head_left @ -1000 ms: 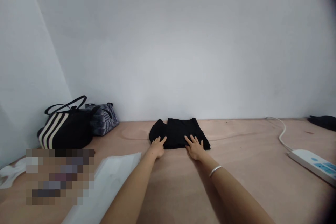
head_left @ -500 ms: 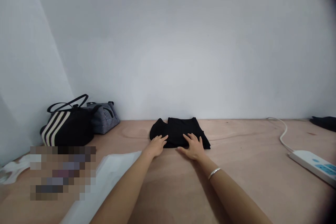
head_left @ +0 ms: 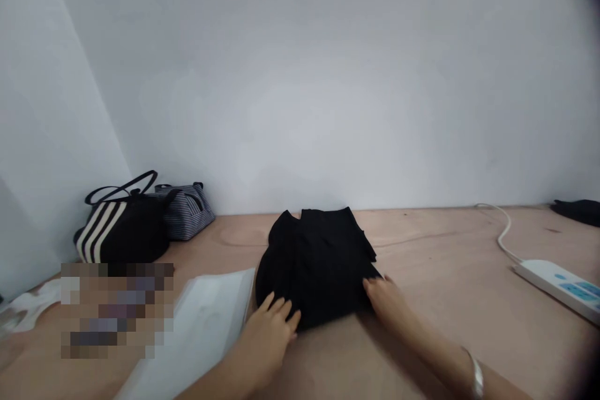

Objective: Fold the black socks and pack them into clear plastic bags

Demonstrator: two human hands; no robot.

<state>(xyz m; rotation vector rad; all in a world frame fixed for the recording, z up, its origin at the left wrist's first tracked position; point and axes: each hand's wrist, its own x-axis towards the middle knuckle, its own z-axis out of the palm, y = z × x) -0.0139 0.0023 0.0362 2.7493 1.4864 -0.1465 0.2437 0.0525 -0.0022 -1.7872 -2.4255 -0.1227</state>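
A folded black garment (head_left: 319,262) lies on the wooden table (head_left: 435,325) straight ahead of me. My left hand (head_left: 269,334) rests on its near left edge, fingers curled over the cloth. At the near right corner, my right hand (head_left: 387,300) grips the cloth, its fingertips partly hidden by the fabric. A silver bracelet (head_left: 474,375) circles my right wrist.
A black bag with white stripes (head_left: 119,231) and a small striped pouch (head_left: 185,209) stand at the back left by the wall. A clear plastic sleeve (head_left: 197,325) lies left of the garment. A white power strip (head_left: 557,281) with its cable lies right. Dark cloth (head_left: 579,209) sits far right.
Both hands have drawn back toward me, and the black garment has come with them, so it now lies nearer and looks larger.
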